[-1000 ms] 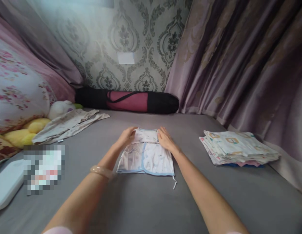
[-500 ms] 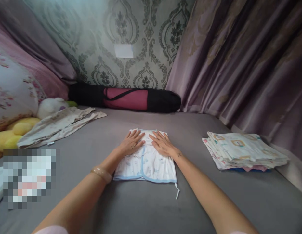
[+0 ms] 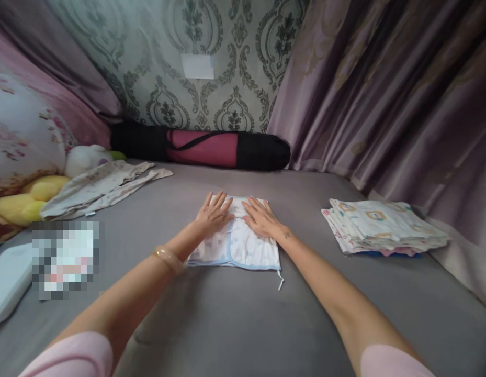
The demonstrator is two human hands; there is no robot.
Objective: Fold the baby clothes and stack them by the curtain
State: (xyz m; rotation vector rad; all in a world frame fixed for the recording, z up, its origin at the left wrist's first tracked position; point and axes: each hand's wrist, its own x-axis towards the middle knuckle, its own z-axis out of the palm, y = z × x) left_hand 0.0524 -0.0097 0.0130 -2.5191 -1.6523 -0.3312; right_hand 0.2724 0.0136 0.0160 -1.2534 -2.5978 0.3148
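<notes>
Shirt [image 3: 252,248] lies flat on the grey sheet [image 3: 235,319], between pale trousers [image 3: 103,186] and a cloth stack [image 3: 387,222]. Our left hand [image 3: 215,213] and right hand [image 3: 262,217] rest palm down on its far part, fingers spread, pinching nothing. Best smoothed, we judge, with even pressure outward, no dragging. Blue hem [image 3: 256,268] faces us, far edge the wall [image 3: 148,52]. Outline looks near square; we cannot tell the long axis.

- Bare left hand [image 3: 214,213]: palm down, fingers spread.
- Bare right hand [image 3: 261,217]: just beside it, likewise flat.
- Outstretched bare forearms [image 3: 135,293]: slanting wider apart behind both hands.
</notes>
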